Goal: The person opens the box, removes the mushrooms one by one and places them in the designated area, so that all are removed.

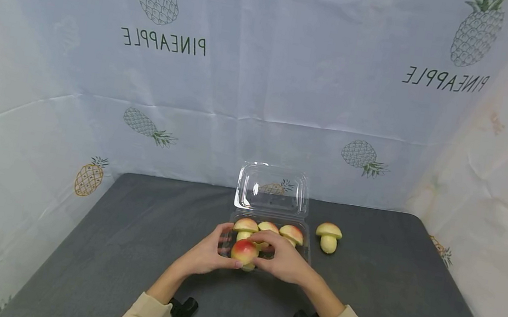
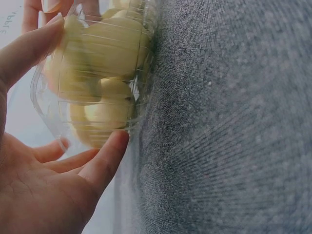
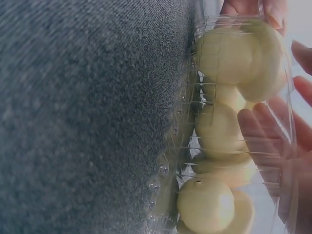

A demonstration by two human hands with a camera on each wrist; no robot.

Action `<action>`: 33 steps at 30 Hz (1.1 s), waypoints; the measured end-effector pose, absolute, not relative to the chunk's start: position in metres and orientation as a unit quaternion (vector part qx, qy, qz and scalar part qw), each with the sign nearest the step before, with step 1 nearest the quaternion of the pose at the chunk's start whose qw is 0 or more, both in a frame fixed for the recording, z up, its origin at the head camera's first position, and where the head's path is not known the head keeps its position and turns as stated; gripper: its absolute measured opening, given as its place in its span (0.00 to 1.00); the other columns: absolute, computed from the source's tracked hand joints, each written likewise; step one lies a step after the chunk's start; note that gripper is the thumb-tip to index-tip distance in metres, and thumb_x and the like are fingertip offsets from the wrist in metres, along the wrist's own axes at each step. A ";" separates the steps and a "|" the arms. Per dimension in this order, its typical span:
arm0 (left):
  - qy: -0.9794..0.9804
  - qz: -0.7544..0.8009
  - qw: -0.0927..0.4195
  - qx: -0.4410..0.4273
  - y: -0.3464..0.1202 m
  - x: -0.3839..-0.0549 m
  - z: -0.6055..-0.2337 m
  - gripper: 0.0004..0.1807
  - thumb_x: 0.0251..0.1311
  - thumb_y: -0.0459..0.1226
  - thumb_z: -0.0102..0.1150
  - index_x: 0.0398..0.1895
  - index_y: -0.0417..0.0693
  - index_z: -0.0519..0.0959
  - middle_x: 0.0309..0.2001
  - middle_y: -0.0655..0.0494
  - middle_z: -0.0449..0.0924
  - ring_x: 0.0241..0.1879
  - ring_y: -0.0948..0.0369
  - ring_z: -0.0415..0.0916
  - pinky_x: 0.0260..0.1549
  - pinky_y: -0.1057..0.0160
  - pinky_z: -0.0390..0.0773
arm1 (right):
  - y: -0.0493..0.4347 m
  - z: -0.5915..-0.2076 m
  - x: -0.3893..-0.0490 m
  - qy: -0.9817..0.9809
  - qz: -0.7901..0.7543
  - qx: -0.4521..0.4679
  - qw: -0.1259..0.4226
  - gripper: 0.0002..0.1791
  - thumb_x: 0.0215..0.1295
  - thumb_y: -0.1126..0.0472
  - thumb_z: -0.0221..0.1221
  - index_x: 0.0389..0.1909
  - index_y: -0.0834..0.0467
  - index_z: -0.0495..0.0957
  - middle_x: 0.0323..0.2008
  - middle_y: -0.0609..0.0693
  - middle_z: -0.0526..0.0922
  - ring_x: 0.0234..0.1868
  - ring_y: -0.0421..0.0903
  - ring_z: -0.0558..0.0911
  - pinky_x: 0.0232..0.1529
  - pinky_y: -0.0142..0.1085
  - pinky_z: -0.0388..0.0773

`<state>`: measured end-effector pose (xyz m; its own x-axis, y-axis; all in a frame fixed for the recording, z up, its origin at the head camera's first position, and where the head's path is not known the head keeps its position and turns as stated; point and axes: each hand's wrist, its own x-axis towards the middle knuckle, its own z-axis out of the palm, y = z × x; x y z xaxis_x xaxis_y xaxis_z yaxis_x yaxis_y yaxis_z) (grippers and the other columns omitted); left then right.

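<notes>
A hinged clear plastic box stands on the table, its lid raised, with several mushroom-shaped pieces inside. They have red-and-yellow caps and pale yellow stems. The front mushroom piece leans at the near side of the box, cap up. My left hand holds the box's left front corner; in the left wrist view its fingers touch the side wall and its thumb reaches the front rim. My right hand arches over the box, fingers inside behind the front piece. Its thumb is near that piece, seemingly without pinching it.
Another mushroom piece stands on the dark table right of the box. The transparent lid rises at the back, before a white pineapple-print curtain that surrounds the table. Each wrist wears a black band.
</notes>
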<state>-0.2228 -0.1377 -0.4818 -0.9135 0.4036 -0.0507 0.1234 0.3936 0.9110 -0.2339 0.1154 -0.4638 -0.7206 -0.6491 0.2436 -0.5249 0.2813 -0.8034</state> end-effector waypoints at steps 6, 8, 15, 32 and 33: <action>0.825 0.527 0.132 0.157 -0.138 -0.223 -0.482 0.57 0.57 0.50 0.75 0.80 0.41 0.48 0.76 0.37 0.52 0.71 0.38 0.62 0.62 0.42 0.74 | 0.112 -0.466 -0.237 0.791 -0.477 -0.375 0.080 0.25 0.66 0.62 0.69 0.63 0.59 0.77 0.59 0.52 0.78 0.60 0.53 0.78 0.57 0.49 0.81; 0.825 0.527 0.130 0.160 -0.138 -0.223 -0.482 0.57 0.58 0.50 0.74 0.80 0.40 0.48 0.76 0.36 0.52 0.70 0.38 0.62 0.61 0.41 0.74 | 0.111 -0.467 -0.238 0.792 -0.475 -0.374 0.084 0.26 0.65 0.62 0.69 0.63 0.58 0.77 0.59 0.51 0.78 0.59 0.52 0.78 0.57 0.47 0.81; 0.826 0.524 0.134 0.156 -0.138 -0.223 -0.481 0.58 0.57 0.51 0.75 0.80 0.42 0.47 0.77 0.38 0.51 0.71 0.39 0.61 0.63 0.42 0.73 | 0.107 -0.469 -0.240 0.799 -0.461 -0.374 0.095 0.27 0.65 0.63 0.70 0.64 0.58 0.76 0.60 0.50 0.77 0.58 0.49 0.78 0.56 0.43 0.81; 0.819 0.535 0.138 0.158 -0.138 -0.222 -0.480 0.58 0.57 0.50 0.75 0.80 0.42 0.48 0.77 0.39 0.51 0.71 0.40 0.62 0.62 0.42 0.74 | 0.114 -0.469 -0.240 0.803 -0.468 -0.365 0.056 0.26 0.63 0.57 0.72 0.61 0.57 0.79 0.56 0.49 0.80 0.55 0.50 0.80 0.57 0.49 0.81; 0.819 0.535 0.138 0.157 -0.138 -0.222 -0.480 0.58 0.57 0.50 0.75 0.80 0.42 0.48 0.77 0.39 0.51 0.71 0.40 0.62 0.62 0.42 0.74 | 0.115 -0.468 -0.240 0.803 -0.468 -0.366 0.053 0.25 0.63 0.56 0.72 0.61 0.57 0.79 0.56 0.49 0.81 0.54 0.50 0.81 0.57 0.49 0.81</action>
